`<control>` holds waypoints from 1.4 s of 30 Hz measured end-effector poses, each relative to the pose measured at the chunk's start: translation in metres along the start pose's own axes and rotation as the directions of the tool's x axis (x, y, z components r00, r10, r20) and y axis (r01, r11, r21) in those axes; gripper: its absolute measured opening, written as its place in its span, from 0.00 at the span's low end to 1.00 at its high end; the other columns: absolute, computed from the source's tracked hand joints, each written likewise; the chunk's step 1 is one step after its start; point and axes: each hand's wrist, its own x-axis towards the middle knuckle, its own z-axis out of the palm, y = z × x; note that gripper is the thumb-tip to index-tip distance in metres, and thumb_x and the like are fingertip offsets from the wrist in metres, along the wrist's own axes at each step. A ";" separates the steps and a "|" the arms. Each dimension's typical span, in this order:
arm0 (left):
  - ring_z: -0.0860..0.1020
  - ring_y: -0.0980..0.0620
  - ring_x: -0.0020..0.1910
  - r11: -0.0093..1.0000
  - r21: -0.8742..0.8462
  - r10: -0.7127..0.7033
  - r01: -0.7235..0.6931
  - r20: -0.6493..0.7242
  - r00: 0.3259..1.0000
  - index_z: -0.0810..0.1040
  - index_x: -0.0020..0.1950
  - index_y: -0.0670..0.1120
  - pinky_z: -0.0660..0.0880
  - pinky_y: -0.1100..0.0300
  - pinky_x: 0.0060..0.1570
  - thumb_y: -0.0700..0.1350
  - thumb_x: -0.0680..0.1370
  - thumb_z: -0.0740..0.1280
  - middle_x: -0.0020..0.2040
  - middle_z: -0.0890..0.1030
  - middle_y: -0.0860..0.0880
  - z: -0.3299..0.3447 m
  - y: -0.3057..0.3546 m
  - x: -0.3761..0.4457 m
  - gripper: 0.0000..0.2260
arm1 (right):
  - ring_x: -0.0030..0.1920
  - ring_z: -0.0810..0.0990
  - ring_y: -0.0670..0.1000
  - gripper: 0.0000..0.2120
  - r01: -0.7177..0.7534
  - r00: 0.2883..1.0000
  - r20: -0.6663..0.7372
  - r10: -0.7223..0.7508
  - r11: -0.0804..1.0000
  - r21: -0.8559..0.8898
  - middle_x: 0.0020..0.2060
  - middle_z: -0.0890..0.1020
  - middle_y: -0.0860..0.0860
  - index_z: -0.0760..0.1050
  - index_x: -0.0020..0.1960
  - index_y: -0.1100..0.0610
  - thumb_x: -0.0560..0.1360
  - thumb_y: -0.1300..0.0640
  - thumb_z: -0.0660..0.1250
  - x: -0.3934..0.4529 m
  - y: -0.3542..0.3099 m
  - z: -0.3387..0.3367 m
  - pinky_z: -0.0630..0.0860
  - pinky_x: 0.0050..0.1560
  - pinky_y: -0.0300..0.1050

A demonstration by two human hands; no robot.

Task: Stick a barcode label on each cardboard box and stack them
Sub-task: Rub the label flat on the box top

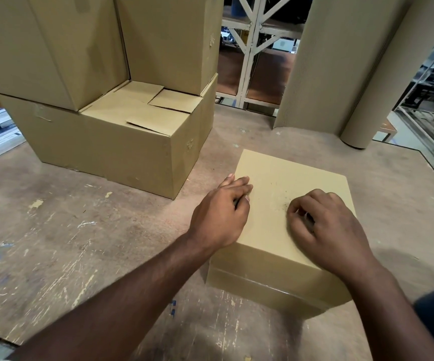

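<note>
**Here, two hands are rested on a small cardboard box on a worn table**

A small closed cardboard box [288, 204] is seen just in front of the person, standing on a scratched wooden table [80, 243] whose surface is flecked with chipped paint. The left hand [221, 217] is laid over the box's left top edge, its fingers held close together and bent down along the side, with the thumb tucked beneath. Whether anything is pinched there cannot be told. The right hand [325, 225] is placed on the box's top near the right edge, its fingers curled under so that the knuckles are raised; something small and pale may be glimpsed between the fingertips, but it cannot be made out.

Farther back on the left, a stack of larger cardboard boxes [122, 142] is seen, with two tall boxes set on the lower ones. A loose flap is lifted slightly on the exposed top of the lower front box. At the far right, a big roll of corrugated cardboard [340, 61] is stood upright. Between stack and roll, a pale metal rack [252, 48] is visible beyond the table.
</note>
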 end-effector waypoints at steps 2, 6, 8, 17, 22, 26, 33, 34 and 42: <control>0.57 0.67 0.78 1.000 0.004 -0.001 0.001 -0.001 1.000 0.78 0.71 0.53 0.62 0.58 0.77 0.48 0.83 0.60 0.74 0.71 0.64 0.000 0.000 0.000 0.17 | 0.48 0.72 0.50 0.03 0.000 1.000 0.024 -0.001 1.000 0.023 0.45 0.75 0.41 0.78 0.50 0.43 0.79 0.46 0.68 0.000 0.002 -0.001 0.71 0.47 0.50; 0.57 0.66 0.78 1.000 0.013 0.002 -0.002 0.002 1.000 0.78 0.71 0.52 0.60 0.61 0.76 0.46 0.83 0.60 0.74 0.71 0.63 -0.001 0.003 0.000 0.17 | 0.47 0.70 0.50 0.04 -0.004 1.000 0.004 0.003 0.998 0.055 0.44 0.74 0.41 0.79 0.51 0.45 0.81 0.48 0.66 0.000 0.005 0.001 0.73 0.50 0.53; 0.57 0.66 0.78 1.000 0.021 0.004 -0.004 0.004 1.000 0.78 0.71 0.52 0.60 0.62 0.76 0.46 0.83 0.60 0.75 0.71 0.63 -0.002 0.003 0.000 0.17 | 0.47 0.70 0.49 0.04 -0.007 1.000 0.011 0.006 0.999 0.051 0.44 0.74 0.40 0.79 0.51 0.45 0.81 0.48 0.65 0.001 0.004 0.002 0.73 0.51 0.53; 0.57 0.67 0.78 1.000 0.028 -0.004 0.004 0.006 1.000 0.78 0.71 0.53 0.59 0.62 0.77 0.47 0.83 0.60 0.75 0.71 0.64 -0.002 0.002 -0.001 0.17 | 0.48 0.69 0.49 0.07 -0.056 0.997 0.051 0.054 0.998 0.040 0.43 0.74 0.40 0.77 0.49 0.43 0.77 0.55 0.65 0.005 -0.004 0.000 0.72 0.54 0.54; 0.57 0.67 0.78 0.999 0.042 -0.014 0.014 0.002 1.000 0.78 0.71 0.53 0.59 0.62 0.77 0.47 0.83 0.60 0.74 0.70 0.64 -0.003 0.005 -0.002 0.17 | 0.45 0.69 0.50 0.08 -0.079 0.996 0.033 0.078 0.996 0.043 0.39 0.74 0.41 0.74 0.44 0.44 0.74 0.57 0.65 0.008 -0.010 -0.001 0.73 0.50 0.54; 0.57 0.68 0.77 0.999 0.042 -0.013 0.013 0.003 1.000 0.78 0.71 0.53 0.59 0.63 0.77 0.47 0.83 0.60 0.74 0.70 0.64 -0.003 0.006 -0.002 0.17 | 0.44 0.69 0.50 0.06 -0.074 0.997 0.016 0.074 0.997 0.037 0.37 0.74 0.41 0.72 0.40 0.47 0.74 0.56 0.63 0.001 -0.009 -0.002 0.73 0.46 0.53; 0.57 0.67 0.78 0.999 0.046 -0.009 0.009 0.004 1.000 0.77 0.71 0.54 0.59 0.62 0.77 0.47 0.84 0.60 0.75 0.70 0.65 -0.003 0.005 -0.002 0.17 | 0.48 0.77 0.55 0.10 -0.064 0.994 -0.084 0.064 0.998 0.000 0.46 0.79 0.46 0.83 0.46 0.53 0.74 0.67 0.71 -0.003 -0.007 0.000 0.77 0.45 0.52; 0.57 0.67 0.78 0.999 0.044 -0.007 0.007 0.004 1.000 0.77 0.71 0.54 0.59 0.61 0.77 0.47 0.84 0.60 0.75 0.70 0.65 -0.004 0.005 -0.002 0.17 | 0.47 0.78 0.55 0.10 -0.005 0.997 -0.082 0.006 1.000 0.015 0.46 0.80 0.46 0.83 0.44 0.53 0.73 0.68 0.72 -0.006 -0.007 0.000 0.78 0.44 0.53; 0.57 0.66 0.78 0.999 0.051 0.000 0.000 -0.002 1.000 0.77 0.72 0.54 0.60 0.62 0.77 0.47 0.84 0.60 0.75 0.70 0.65 -0.002 0.006 -0.002 0.17 | 0.84 0.44 0.47 0.31 -0.166 0.912 0.345 0.224 0.968 -0.187 0.84 0.49 0.43 0.50 0.85 0.49 0.85 0.38 0.43 -0.013 -0.017 -0.005 0.43 0.83 0.53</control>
